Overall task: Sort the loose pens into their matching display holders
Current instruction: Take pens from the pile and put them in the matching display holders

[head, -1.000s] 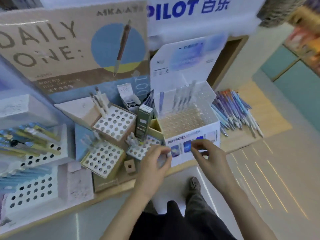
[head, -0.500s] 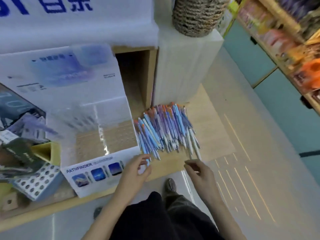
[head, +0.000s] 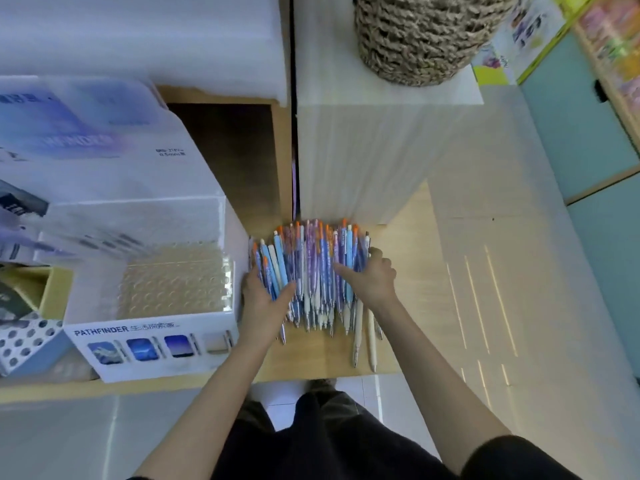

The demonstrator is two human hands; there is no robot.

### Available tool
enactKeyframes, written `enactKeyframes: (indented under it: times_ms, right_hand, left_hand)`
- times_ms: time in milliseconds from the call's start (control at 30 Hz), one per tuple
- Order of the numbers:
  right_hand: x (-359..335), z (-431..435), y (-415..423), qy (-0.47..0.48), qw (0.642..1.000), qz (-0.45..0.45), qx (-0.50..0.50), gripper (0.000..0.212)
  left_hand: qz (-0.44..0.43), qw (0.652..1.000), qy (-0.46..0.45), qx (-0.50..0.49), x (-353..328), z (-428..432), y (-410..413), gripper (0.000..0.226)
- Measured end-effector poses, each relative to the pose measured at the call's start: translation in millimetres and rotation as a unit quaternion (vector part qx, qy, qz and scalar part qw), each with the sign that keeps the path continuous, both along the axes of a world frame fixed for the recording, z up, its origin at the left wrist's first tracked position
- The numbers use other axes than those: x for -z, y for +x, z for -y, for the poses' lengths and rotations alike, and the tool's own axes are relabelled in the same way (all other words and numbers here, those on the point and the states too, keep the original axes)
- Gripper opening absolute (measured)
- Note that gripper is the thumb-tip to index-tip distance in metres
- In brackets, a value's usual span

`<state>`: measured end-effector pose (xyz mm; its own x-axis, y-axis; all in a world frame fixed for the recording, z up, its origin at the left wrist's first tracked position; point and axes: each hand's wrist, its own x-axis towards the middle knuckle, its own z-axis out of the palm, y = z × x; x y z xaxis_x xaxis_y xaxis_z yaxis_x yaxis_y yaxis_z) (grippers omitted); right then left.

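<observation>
both hands are bracketing the loose pens (head: 311, 271) on the wooden shelf (head: 408, 271): left hand (head: 261, 301) spread flat on the pile's left edge, right hand (head: 370, 277) cupping its right. squeezing evenly should be keeping them parallel for the pathfinder holder (head: 156, 344) just left; its perforated grid (head: 173, 278) is looking empty.

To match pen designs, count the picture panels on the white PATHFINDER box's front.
4, in one row on the white cardboard PATHFINDER box: blue panels far left, second, third; pale panel rightmost. None appears hidden.
</observation>
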<state>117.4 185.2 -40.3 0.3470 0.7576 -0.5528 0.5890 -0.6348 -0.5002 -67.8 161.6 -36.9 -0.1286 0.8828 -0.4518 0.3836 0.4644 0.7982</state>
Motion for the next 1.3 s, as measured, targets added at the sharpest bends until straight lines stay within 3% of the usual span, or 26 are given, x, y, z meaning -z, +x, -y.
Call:
enactKeyframes:
  times_ms: [67, 167, 333, 433, 633, 800, 900, 1067, 1167, 1300]
  right_hand:
    - [6, -10, 2, -0.032, 0.999, -0.001, 0.002, 0.083]
    - [9, -20, 1, -0.049, 0.995, -0.084, 0.029, 0.076]
    - [8, -15, -8, 0.023, 0.988, -0.144, 0.05, 0.05]
    - [12, -11, 2, 0.047, 0.976, -0.196, 0.081, 0.057]
    - [15, -4, 18, 0.036, 0.945, -0.298, 0.128, 0.044]
    - [18, 1, 21, 0.061, 0.937, -0.318, 0.131, 0.027]
    - [17, 4, 24, 0.076, 0.928, -0.34, 0.13, 0.019]
    - [11, 5, 30, 0.099, 0.916, -0.372, 0.108, 0.017]
    - [4, 5, 31, 0.112, 0.905, -0.4, 0.093, 0.023]
    - [-6, 4, 32, 0.133, 0.888, -0.433, 0.075, 0.025]
  left_hand:
    - [0.001, 0.999, -0.035, -0.034, 4, -10, 8, 0.057]
    - [-0.098, 0.993, -0.047, -0.049, 6, -18, 20, 0.066]
    - [-0.177, 0.982, -0.032, -0.052, 5, -19, 32, 0.073]
    - [-0.159, 0.986, -0.013, -0.048, 10, -22, 26, 0.062]
    - [-0.083, 0.996, -0.004, -0.031, 21, -33, 13, 0.014]
    - [-0.122, 0.991, 0.005, -0.047, 31, -38, 11, 0.029]
    - [-0.102, 0.993, 0.037, -0.046, 30, -42, 13, 0.031]
    - [-0.059, 0.997, 0.035, -0.03, 24, -47, 14, 0.006]
    - [-0.116, 0.992, 0.057, -0.011, 13, -45, 16, 0.048]
    - [-0.145, 0.975, 0.166, 0.014, -14, -36, 23, 0.044]
